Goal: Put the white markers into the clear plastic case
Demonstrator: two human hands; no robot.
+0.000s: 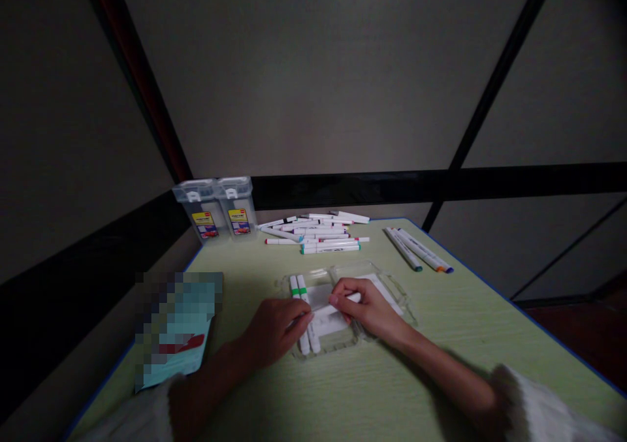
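A white marker point(324, 311) is held slantwise over an open clear plastic case point(343, 346). My right hand point(365, 306) is closed around its right part, and the end pokes out past the fingers. At the marker's left end, the fingers of my left hand point(280, 328) are pinched together on it; the exact grip is partly hidden. Two white markers with green bands point(298, 292) lie side by side in the left half of the case, just beyond my left fingers. White paper point(333, 324) shows in the case under my hands.
Toward the back lies a loose pile of several white markers point(323, 232) with coloured ends. More markers point(418, 249) rest at the right. Two lidded clear boxes point(220, 210) stand at the back left. A blurred, teal flat item point(189, 324) lies left of my left hand.
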